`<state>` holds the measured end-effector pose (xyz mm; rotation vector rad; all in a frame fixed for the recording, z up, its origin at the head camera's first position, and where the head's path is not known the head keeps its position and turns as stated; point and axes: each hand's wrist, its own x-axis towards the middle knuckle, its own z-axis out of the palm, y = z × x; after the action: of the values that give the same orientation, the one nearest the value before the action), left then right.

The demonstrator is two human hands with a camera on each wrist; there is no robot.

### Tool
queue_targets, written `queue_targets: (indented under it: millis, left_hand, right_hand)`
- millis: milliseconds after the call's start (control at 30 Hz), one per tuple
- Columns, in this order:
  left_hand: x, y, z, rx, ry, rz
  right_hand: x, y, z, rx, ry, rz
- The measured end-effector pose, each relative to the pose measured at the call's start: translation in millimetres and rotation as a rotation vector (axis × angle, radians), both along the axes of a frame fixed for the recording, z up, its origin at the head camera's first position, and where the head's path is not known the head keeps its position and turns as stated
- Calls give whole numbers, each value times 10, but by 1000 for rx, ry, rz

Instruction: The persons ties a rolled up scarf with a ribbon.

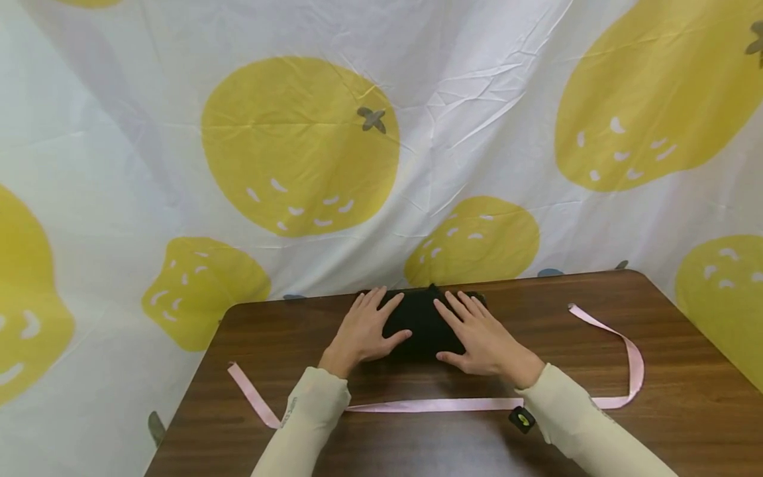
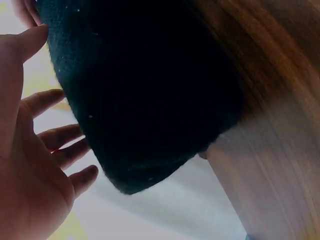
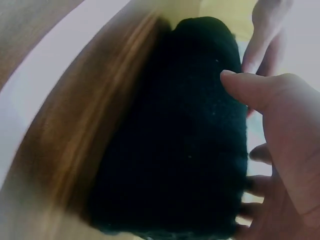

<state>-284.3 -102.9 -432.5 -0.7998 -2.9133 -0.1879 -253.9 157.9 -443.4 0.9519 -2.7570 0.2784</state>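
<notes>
From the head view, a pink ribbon trails across the brown counter nearer the front edge, while a folded black cloth lies at the back edge under the left hand and right hand, both flat with fingers straight. The left wrist view shows the left hand spread open beside the cloth. The right wrist view shows the right hand relaxed, its thumb touching the cloth.

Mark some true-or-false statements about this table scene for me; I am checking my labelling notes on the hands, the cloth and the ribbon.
1. Both hands, the left hand and the right hand, lie flat on the folded black knitted cloth. True.
2. The long pink satin ribbon is tied round the cloth. False: it lies loose on the brown wooden table, nearer the person.
3. The cloth sits near the table's far edge. True.
4. The right hand pinches the ribbon. False: it rests on the cloth.
</notes>
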Motion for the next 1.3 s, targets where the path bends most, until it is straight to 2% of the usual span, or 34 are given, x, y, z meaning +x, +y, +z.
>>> queue_targets:
  millis: [167,433,867,1033,1300]
  left_hand:
    - [-14,26,-64,-11,-37,2]
    - [-48,16,-132,-78,-25,-10]
    - [-105,20,-310,-177,22,-31]
    - [-143,20,-329,-193,42,-36]
    - [-215,39,-346,-227,92,-13]
  right_hand:
    - [-4,-15,-71,2,-18,-11]
    - [-60,-32,-131,12,-47,-11]
    - [-171,8,-203,1,-109,-10]
    - [-249,9,-210,-16,-138,-16]
    - [-352,12,-216,19,-160,-48]
